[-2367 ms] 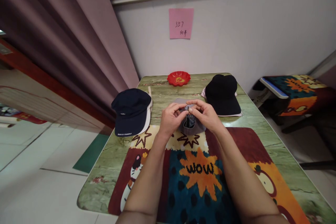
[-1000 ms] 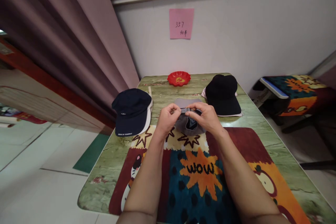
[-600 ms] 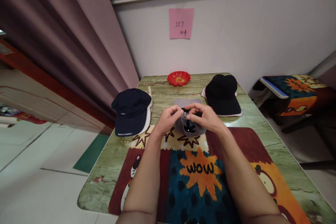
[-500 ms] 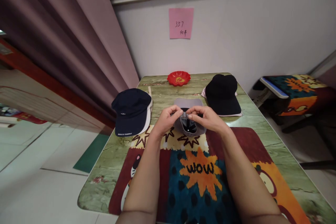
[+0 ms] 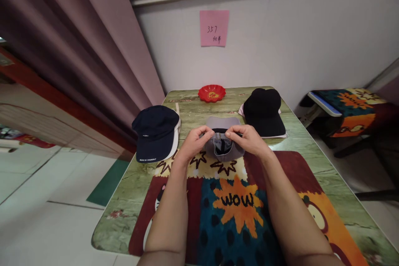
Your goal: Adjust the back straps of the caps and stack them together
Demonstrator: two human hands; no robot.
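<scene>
Against a pale wall (image 5: 296, 45), on a green tabletop (image 5: 110, 237), seen from the head: a grey cap (image 5: 236, 150), seemingly crown-down at the far edge of the patterned mat (image 5: 202, 199), with brim (image 5: 222, 123) toward the wall. Pinching it with left hand (image 5: 195, 143) and right hand (image 5: 248, 140), at either end of the back strap (image 5: 220, 136). Apparently fastened across already; impossible to tell of any adjusting left.

Left hand (image 5: 192, 143), right hand (image 5: 249, 139) farther apart
</scene>
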